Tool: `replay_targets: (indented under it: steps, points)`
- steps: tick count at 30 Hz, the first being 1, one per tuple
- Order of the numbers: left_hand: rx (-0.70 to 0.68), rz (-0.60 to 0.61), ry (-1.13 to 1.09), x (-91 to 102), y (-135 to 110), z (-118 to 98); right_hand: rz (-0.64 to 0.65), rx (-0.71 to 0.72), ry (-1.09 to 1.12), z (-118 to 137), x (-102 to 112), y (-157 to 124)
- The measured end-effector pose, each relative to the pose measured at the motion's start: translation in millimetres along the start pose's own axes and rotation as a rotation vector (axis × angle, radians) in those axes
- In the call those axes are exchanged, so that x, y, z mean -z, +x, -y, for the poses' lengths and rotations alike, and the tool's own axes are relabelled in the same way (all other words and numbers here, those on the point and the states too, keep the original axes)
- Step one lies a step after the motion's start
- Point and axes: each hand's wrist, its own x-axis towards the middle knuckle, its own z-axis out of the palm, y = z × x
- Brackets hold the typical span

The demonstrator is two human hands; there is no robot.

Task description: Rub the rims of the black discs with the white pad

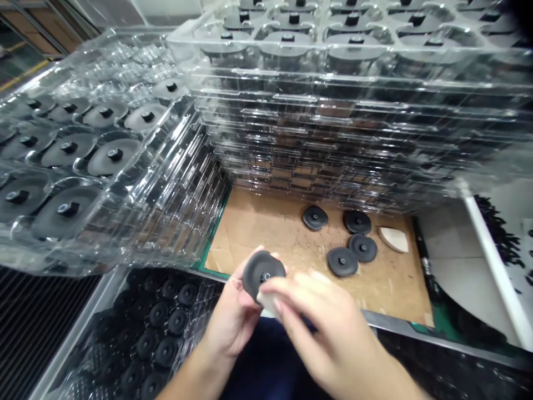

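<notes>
My left hand (235, 311) is closed round the edge of a dark round disc (259, 271) with a short stub at its centre. Against the lower right of that disc, my right hand (328, 322) pinches a small whitish pad (270, 304), mostly covered by the fingers. Beyond the hands, on a cardboard sheet (250, 222), lie several similar discs, among them a near one (342, 261) and a far one (315, 217). A cream wedge-shaped pad (394, 239) rests to their right.
Tall stacked clear plastic trays (333, 111) rise behind the cardboard, discs in their top pockets. Another tray stack (166, 183) stands at the left. Below it, a lower tray (158, 316) holds more discs. A white-edged bin wall (495, 255) borders the right side, with small black parts (497, 230) beyond.
</notes>
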Motion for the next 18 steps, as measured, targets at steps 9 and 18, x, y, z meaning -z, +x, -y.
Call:
replay_targets:
  steps: [9,18]
  points:
    - [0.008,0.157,-0.026,10.6,-3.0,0.1,0.046,0.015,-0.014,-1.5,17.5,-13.9]
    - [0.130,0.267,-0.118,-2.7,-7.4,-5.8,-0.083,0.111,-0.076,-26.0,30.3,4.9]
